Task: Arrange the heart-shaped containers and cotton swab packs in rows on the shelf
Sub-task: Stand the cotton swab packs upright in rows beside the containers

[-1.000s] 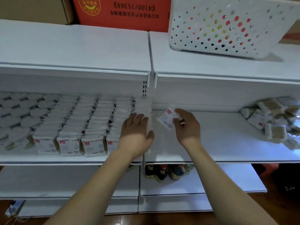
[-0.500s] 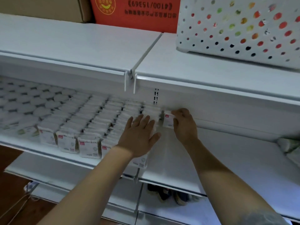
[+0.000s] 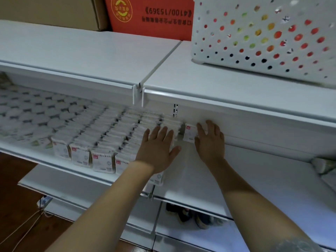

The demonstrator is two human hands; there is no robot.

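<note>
Rows of cotton swab packs (image 3: pixel 109 137) stand on the left half of the middle shelf (image 3: pixel 245 179), with rows of white heart-shaped containers (image 3: pixel 27 115) further left. My left hand (image 3: pixel 158 146) lies flat with straight fingers on the rightmost row of packs. One more cotton swab pack (image 3: pixel 189 133) stands upright against the back wall, just right of that row. My right hand (image 3: pixel 209 140) touches its right side with spread, fairly straight fingers, the index tip on its top edge. My right thumb is hidden.
A white perforated basket (image 3: pixel 263 39) sits on the top shelf, with an orange box (image 3: pixel 151 15) and a cardboard box (image 3: pixel 54 11) behind. Loose swab packs (image 3: pixel 325 166) lie at the far right of the middle shelf. Shoes (image 3: pixel 190 215) stand on the floor below.
My right hand carried the pack to the back of the shelf, stood it upright next to the last row, and its fingers have straightened. My left hand stayed on the rows.
</note>
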